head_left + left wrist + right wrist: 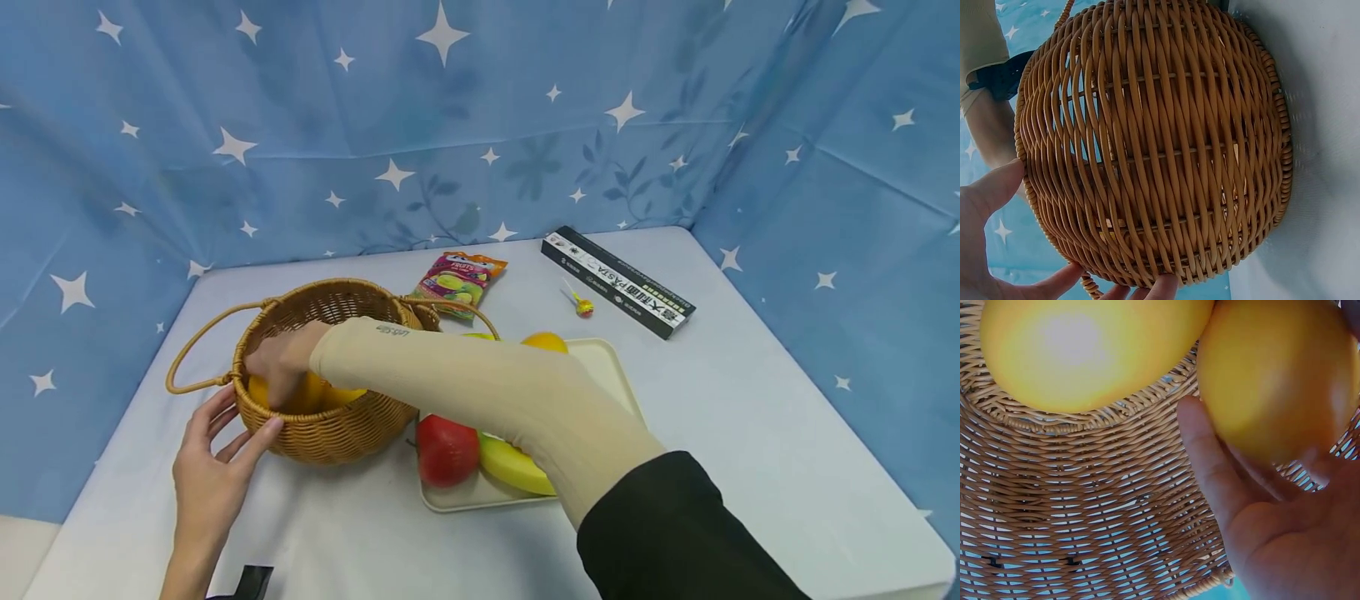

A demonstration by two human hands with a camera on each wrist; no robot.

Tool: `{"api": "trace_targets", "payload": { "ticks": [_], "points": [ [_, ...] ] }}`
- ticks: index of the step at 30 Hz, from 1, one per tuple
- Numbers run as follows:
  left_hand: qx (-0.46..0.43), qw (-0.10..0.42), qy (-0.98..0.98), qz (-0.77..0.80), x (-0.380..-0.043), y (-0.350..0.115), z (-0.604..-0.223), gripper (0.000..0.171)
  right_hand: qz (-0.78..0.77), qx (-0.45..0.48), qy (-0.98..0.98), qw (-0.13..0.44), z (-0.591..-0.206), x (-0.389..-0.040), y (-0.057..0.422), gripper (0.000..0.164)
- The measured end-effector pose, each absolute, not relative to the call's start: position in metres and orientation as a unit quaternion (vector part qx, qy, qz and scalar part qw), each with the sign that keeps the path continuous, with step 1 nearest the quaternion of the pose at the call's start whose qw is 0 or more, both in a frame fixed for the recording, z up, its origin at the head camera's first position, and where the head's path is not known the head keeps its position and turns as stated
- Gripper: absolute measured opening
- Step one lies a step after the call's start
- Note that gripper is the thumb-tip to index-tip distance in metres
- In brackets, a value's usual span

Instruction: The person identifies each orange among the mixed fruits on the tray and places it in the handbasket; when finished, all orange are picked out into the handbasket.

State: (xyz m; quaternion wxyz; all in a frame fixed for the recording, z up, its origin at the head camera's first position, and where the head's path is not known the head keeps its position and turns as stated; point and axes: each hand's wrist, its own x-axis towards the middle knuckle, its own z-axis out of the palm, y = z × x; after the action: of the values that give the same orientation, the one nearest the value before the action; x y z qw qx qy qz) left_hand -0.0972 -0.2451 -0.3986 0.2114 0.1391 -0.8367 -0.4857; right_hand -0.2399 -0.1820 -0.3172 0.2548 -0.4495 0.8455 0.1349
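A round wicker basket (337, 433) stands at the left of the table, its two handles sticking out sideways. My left hand (213, 467) holds it from the near left, thumb at the rim and fingers against the woven side. Deep inside the basket, my right hand (288, 358) has its fingers around an orange (1272, 375). A larger-looking yellow fruit (1085, 350) lies beside that orange, over the woven bottom. The right forearm, in a beige sleeve (465, 375), crosses above the tray.
A cream tray (450, 504) holds a red apple (447, 450), a banana (513, 467) and another orange fruit (546, 340), partly hidden by the forearm. Behind are a colourful snack bag (459, 282), a lollipop (582, 306) and a long black pasta box (618, 279). Starry blue cloth hangs around.
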Motion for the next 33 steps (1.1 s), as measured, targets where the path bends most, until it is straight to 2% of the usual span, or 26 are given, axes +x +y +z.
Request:
{"api": "trace_targets", "payload": {
  "ticks": [6,16,20,25,33],
  "points": [
    [0.140,0.213,-0.835,-0.488,-0.097,-0.245,-0.400,0.068,0.164,-0.438,0.849,0.245,-0.320,-0.237,-0.183,0.044],
    [0.156,0.209,-0.838,-0.480,-0.096,-0.246,-0.399,0.068,0.190,-0.424,0.841,0.277,-0.313,-0.236,-0.179,0.060],
    [0.152,0.211,-0.837,-0.481,-0.097,-0.245,-0.399,0.068,0.191,-0.418,0.842,0.283,-0.310,-0.236,-0.177,0.059],
    [0.154,0.211,-0.836,-0.483,-0.097,-0.245,-0.398,0.067,0.176,-0.413,0.844,0.292,-0.299,-0.238,-0.170,0.055],
    [0.153,0.206,-0.839,-0.480,-0.097,-0.244,-0.398,0.068,0.167,-0.431,0.837,0.292,-0.270,-0.246,-0.149,0.062]
  ]
}}
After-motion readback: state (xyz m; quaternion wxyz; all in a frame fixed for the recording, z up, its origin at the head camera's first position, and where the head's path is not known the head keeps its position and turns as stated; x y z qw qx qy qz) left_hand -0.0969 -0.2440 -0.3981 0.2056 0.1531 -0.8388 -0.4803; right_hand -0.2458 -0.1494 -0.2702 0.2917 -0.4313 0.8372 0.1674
